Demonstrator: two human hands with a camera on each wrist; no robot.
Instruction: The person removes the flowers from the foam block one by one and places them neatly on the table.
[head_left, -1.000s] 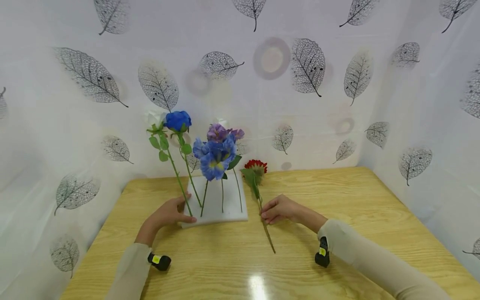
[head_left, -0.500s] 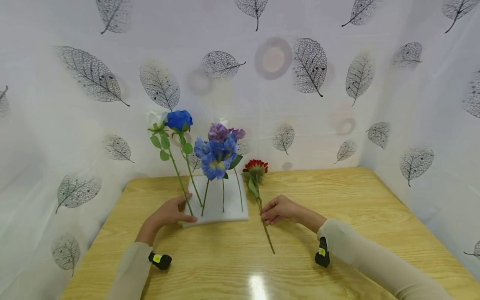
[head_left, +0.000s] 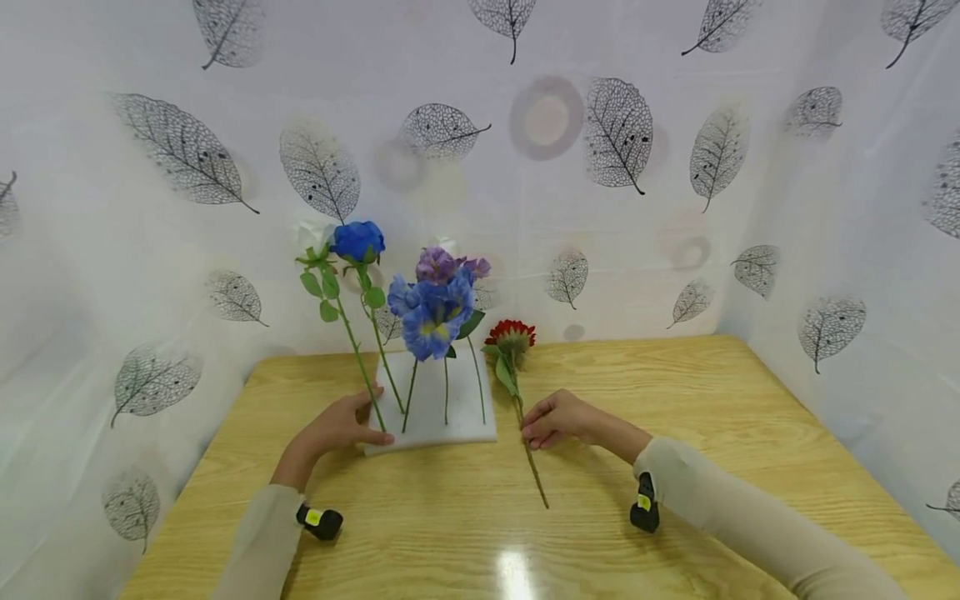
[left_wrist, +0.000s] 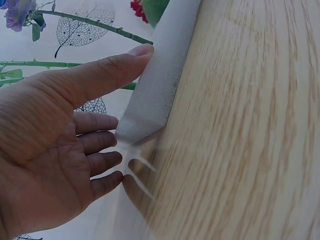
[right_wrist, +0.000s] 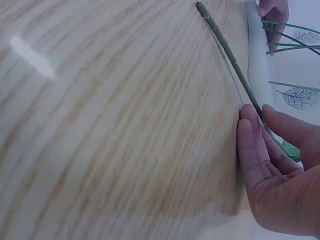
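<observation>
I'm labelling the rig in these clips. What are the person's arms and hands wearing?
Both arms have long beige sleeves. Under each wrist sits a small black camera unit with a yellow-green tag: left, right. The left hand and right hand are bare: no gloves, rings or cables show.

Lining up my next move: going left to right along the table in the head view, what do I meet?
Left hand touching the white foam block → the foam block with flower stems standing in it → red flower with its stem → right hand on that stem → bare wooden table.
</observation>
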